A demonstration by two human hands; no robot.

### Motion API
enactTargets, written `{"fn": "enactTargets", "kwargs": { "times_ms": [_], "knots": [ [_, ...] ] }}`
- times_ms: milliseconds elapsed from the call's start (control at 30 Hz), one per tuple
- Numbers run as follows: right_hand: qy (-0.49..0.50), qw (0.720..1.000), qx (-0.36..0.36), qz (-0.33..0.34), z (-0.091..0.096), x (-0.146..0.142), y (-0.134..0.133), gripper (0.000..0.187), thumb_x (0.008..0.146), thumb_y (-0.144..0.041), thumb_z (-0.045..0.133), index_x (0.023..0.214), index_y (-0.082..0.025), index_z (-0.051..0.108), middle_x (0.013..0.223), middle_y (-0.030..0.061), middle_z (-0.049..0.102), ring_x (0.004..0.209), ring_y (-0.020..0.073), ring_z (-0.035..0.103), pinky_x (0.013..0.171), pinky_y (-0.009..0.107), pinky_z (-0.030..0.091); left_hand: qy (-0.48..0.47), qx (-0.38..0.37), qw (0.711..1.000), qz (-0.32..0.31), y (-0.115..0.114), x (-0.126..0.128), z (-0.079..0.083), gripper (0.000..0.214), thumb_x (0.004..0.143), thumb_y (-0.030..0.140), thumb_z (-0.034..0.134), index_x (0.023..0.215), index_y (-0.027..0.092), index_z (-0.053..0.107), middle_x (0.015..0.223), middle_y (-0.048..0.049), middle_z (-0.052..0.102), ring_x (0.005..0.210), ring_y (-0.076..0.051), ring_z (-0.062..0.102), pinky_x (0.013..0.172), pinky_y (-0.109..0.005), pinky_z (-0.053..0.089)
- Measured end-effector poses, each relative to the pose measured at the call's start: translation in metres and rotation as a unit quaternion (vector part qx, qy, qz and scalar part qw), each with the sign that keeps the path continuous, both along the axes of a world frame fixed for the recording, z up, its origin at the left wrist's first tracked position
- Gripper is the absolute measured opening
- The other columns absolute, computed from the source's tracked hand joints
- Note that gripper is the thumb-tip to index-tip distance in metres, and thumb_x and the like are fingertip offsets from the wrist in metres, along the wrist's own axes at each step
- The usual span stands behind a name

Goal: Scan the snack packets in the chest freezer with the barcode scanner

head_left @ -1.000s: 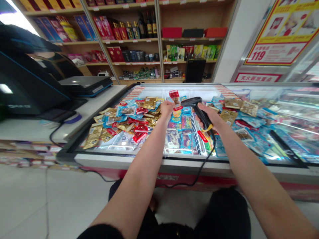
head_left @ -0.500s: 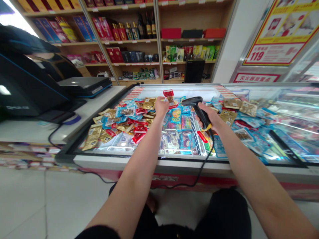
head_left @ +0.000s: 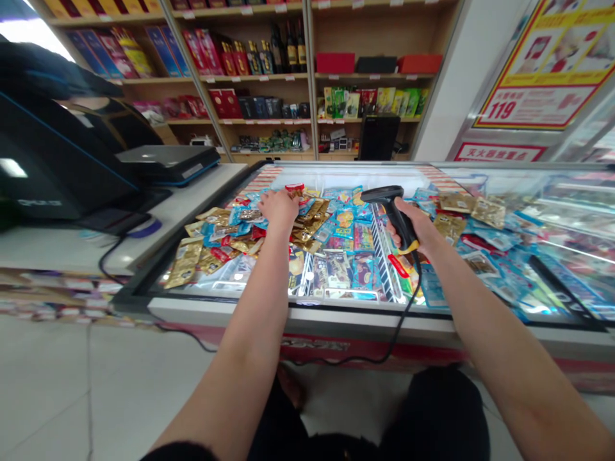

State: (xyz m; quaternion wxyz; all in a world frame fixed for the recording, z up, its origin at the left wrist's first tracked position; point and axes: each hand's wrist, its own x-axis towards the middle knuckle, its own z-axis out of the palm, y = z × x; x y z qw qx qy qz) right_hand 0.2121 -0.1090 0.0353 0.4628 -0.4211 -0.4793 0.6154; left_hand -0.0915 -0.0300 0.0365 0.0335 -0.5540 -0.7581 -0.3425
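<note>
My left hand (head_left: 278,206) is down on a heap of snack packets (head_left: 225,240) spread over the glass lid of a chest freezer (head_left: 307,314). Its fingers are curled over a small red packet (head_left: 294,187), whose edge peeks out beyond them. My right hand (head_left: 417,225) is wrapped round the handle of a black barcode scanner (head_left: 383,194) with a yellow band, held above the lid with its head pointing left. The scanner's black cable (head_left: 398,326) hangs over the freezer's front edge.
More blue and gold packets (head_left: 480,224) cover the lid's right side. A white counter (head_left: 72,246) on the left carries a black till terminal (head_left: 52,166) and a flat scale (head_left: 168,160). Wooden shelves (head_left: 307,77) of boxes and bottles stand behind. A red and yellow poster (head_left: 542,64) hangs right.
My left hand held the red packet up by the scanner head, then swung left and down onto the packet heap. My right hand and the scanner have barely moved.
</note>
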Motion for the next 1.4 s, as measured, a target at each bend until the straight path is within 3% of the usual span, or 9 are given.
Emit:
{"fn": "enactTargets", "kwargs": {
  "times_ms": [200,300,400,500,600,800,900,1133,1400],
  "knots": [
    [0.03,0.999,0.01,-0.035,0.005,0.009,0.001,0.047,0.088,-0.063,0.058,0.101,-0.017,0.064,0.053,-0.0008,0.059,0.034,0.0118,0.05,0.031,0.023,0.041,0.015,0.031,0.999,-0.009,-0.008,0.016,0.0,0.035,0.085,0.039,0.057,0.113,0.022,0.069,0.133,-0.0174,0.058,0.133,-0.041,0.04,0.114,-0.065,0.014],
    [0.052,0.997,0.023,-0.061,0.009,0.017,0.002,0.05,0.088,-0.064,0.056,0.102,-0.017,0.064,0.053,-0.0011,0.058,0.035,0.0116,0.05,0.032,0.022,0.041,0.025,0.056,0.997,-0.037,-0.01,0.034,0.003,0.037,0.088,0.038,0.055,0.118,0.021,0.066,0.137,-0.0172,0.055,0.135,-0.039,0.039,0.117,-0.062,0.01],
    [0.06,0.994,0.044,-0.084,0.013,0.024,0.004,0.053,0.088,-0.067,0.054,0.102,-0.017,0.064,0.053,-0.0013,0.056,0.036,0.0116,0.05,0.034,0.023,0.041,0.034,0.06,0.991,-0.112,-0.008,0.064,0.001,0.034,0.088,0.037,0.057,0.117,0.021,0.066,0.131,-0.0157,0.059,0.131,-0.036,0.045,0.119,-0.055,0.01],
    [0.062,0.991,0.05,-0.107,0.016,0.029,0.005,0.054,0.088,-0.069,0.052,0.103,-0.018,0.064,0.053,-0.0014,0.056,0.036,0.0119,0.05,0.035,0.023,0.042,0.038,0.032,0.977,-0.207,-0.006,0.106,-0.007,0.031,0.089,0.04,0.058,0.111,0.021,0.069,0.12,-0.0139,0.065,0.124,-0.032,0.052,0.118,-0.05,0.016],
    [0.062,0.989,0.048,-0.124,0.018,0.031,0.007,0.055,0.089,-0.07,0.049,0.104,-0.019,0.063,0.052,-0.0018,0.055,0.036,0.0127,0.051,0.034,0.024,0.042,0.051,-0.02,0.955,-0.291,-0.008,0.152,-0.018,0.038,0.089,0.049,0.057,0.108,0.019,0.07,0.115,-0.0146,0.068,0.116,-0.031,0.058,0.11,-0.045,0.032],
    [0.045,0.988,0.058,-0.138,0.016,0.032,0.01,0.061,0.087,-0.075,0.047,0.109,-0.02,0.062,0.054,-0.0003,0.058,0.038,0.0154,0.054,0.033,0.026,0.041,0.067,-0.084,0.924,-0.366,-0.018,0.215,-0.036,0.052,0.083,0.063,0.058,0.104,0.017,0.07,0.112,-0.017,0.068,0.11,-0.033,0.062,0.093,-0.039,0.046],
    [0.049,0.988,0.056,-0.135,0.016,0.031,0.01,0.063,0.086,-0.076,0.047,0.111,-0.02,0.062,0.054,-0.0001,0.058,0.038,0.0157,0.055,0.033,0.026,0.042,0.055,-0.09,0.928,-0.356,-0.014,0.217,-0.042,0.049,0.081,0.059,0.062,0.104,0.017,0.069,0.112,-0.0173,0.068,0.108,-0.033,0.062,0.09,-0.039,0.047],
    [0.052,0.99,0.041,-0.123,0.016,0.024,0.008,0.058,0.088,-0.073,0.048,0.106,-0.02,0.063,0.053,-0.0007,0.058,0.037,0.0136,0.053,0.034,0.024,0.043,0.013,-0.073,0.938,-0.338,0.008,0.183,-0.05,0.039,0.075,0.051,0.072,0.097,0.018,0.068,0.103,-0.0127,0.069,0.1,-0.028,0.063,0.086,-0.035,0.047],
    [0.038,0.993,0.029,-0.104,0.009,0.02,0.009,0.054,0.088,-0.071,0.051,0.101,-0.019,0.063,0.051,0.0,0.058,0.035,0.0132,0.051,0.033,0.023,0.042,-0.107,-0.056,0.944,-0.306,0.009,0.15,-0.03,0.021,0.072,0.023,0.073,0.092,0.018,0.07,0.092,-0.0066,0.071,0.092,-0.023,0.064,0.085,-0.032,0.047]
  ]
}}
